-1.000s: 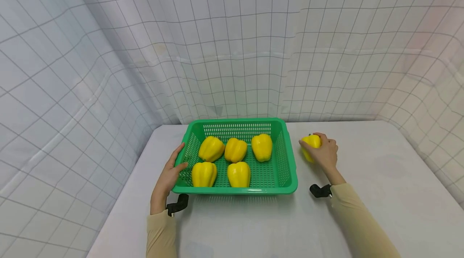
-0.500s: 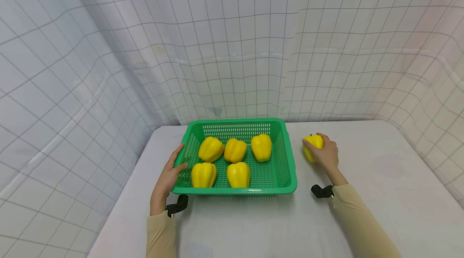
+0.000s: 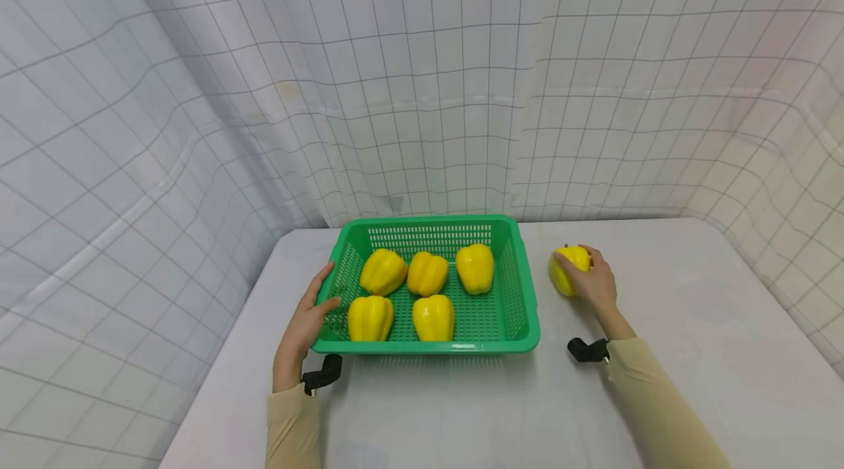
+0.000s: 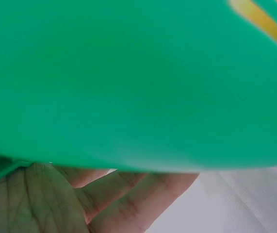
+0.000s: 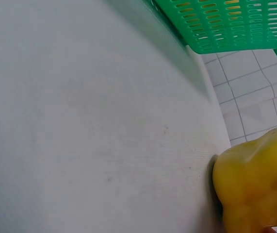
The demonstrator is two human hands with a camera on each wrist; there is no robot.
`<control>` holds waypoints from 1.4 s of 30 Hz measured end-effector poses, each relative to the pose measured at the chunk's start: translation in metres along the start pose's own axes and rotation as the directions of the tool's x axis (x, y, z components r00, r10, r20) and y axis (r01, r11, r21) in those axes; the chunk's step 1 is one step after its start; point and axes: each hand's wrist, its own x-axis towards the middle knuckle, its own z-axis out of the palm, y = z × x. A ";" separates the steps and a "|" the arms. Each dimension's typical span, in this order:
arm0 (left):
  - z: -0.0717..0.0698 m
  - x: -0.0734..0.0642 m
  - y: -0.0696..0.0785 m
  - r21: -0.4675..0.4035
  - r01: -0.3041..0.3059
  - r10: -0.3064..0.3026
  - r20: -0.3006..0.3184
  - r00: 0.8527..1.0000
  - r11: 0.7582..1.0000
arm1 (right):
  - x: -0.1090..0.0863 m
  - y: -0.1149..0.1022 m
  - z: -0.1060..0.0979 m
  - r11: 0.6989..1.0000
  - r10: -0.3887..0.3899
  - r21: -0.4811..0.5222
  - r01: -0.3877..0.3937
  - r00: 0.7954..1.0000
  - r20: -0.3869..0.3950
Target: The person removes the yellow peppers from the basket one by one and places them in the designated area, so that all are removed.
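A green plastic basket (image 3: 428, 346) holds several yellow bell peppers, among them one pepper (image 3: 475, 268) at its back right. My left hand (image 3: 305, 324) grips the basket's left side, thumb over the rim and fingers outside. In the left wrist view the green wall (image 4: 138, 97) covers part of those fingers (image 4: 143, 201). Right of the basket, my right hand (image 3: 596, 287) holds another yellow bell pepper (image 3: 565, 277), thumb on its near side and fingers at the far side. That pepper (image 5: 254, 179) sits against the white tabletop in the right wrist view; nearly all the hand is out of frame.
White cloth covers the table (image 3: 455, 410). Curtains with a grid pattern (image 3: 422, 102) hang behind it and along both sides. Black camera mounts (image 3: 322, 374) are strapped at the wrists, close to the table.
My right hand has shifted slightly right and towards me, with the pepper in it. The left hand and the basket look unmoved.
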 end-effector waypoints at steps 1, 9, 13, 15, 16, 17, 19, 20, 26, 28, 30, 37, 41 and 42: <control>0.000 0.000 0.000 0.000 0.001 -0.001 0.000 1.000 1.000 | 0.000 0.000 0.000 1.000 0.002 0.005 -0.002 1.000 0.001; 0.000 0.000 0.001 -0.013 0.007 -0.007 0.007 1.000 1.000 | -0.001 0.001 0.004 0.999 -0.009 0.033 0.010 1.000 -0.004; 0.000 0.000 0.001 -0.010 0.004 -0.004 0.007 1.000 1.000 | -0.002 0.001 0.004 0.999 -0.019 0.032 0.019 1.000 -0.010; 0.000 -0.001 0.001 -0.009 0.001 -0.001 0.006 1.000 1.000 | -0.002 0.001 0.005 0.999 -0.022 0.031 0.022 1.000 -0.013; 0.000 -0.001 0.002 -0.007 -0.001 0.002 0.007 1.000 1.000 | -0.002 0.001 0.005 0.999 -0.023 0.031 0.024 1.000 -0.014; 0.000 -0.001 0.002 -0.008 -0.002 0.002 0.005 1.000 1.000 | -0.002 0.001 0.005 0.999 -0.025 0.030 0.026 1.000 -0.015; 0.000 -0.001 0.002 -0.009 -0.003 0.003 0.002 1.000 1.000 | -0.002 0.001 0.006 0.999 -0.028 0.029 0.029 0.999 -0.016; 0.000 -0.001 0.002 -0.008 -0.002 0.002 0.002 1.000 1.000 | -0.003 0.002 0.006 0.999 -0.030 0.030 0.030 0.999 -0.016; 0.000 -0.001 0.003 -0.006 0.008 -0.008 -0.002 1.000 1.000 | -0.003 0.003 0.007 0.999 -0.041 0.027 0.041 0.999 -0.019; 0.000 -0.001 0.003 -0.007 0.007 -0.007 -0.005 1.000 1.000 | -0.002 0.003 0.007 0.999 -0.044 0.025 0.044 0.999 -0.023; -0.001 -0.001 0.003 -0.007 0.010 -0.010 -0.004 1.000 1.000 | -0.002 0.003 0.007 0.999 -0.045 0.028 0.046 0.999 -0.028; 0.000 -0.001 0.003 -0.014 0.017 -0.017 0.001 1.000 1.000 | -0.004 0.002 0.006 0.997 -0.064 0.033 0.067 0.996 -0.062; 0.000 -0.001 0.003 -0.013 0.013 -0.013 0.001 1.000 1.000 | -0.007 0.001 0.004 0.994 -0.102 0.029 0.106 0.990 -0.096; 0.000 -0.001 0.003 -0.012 0.014 -0.014 0.001 1.000 1.000 | -0.008 0.001 0.003 0.992 -0.115 0.031 0.119 0.988 -0.106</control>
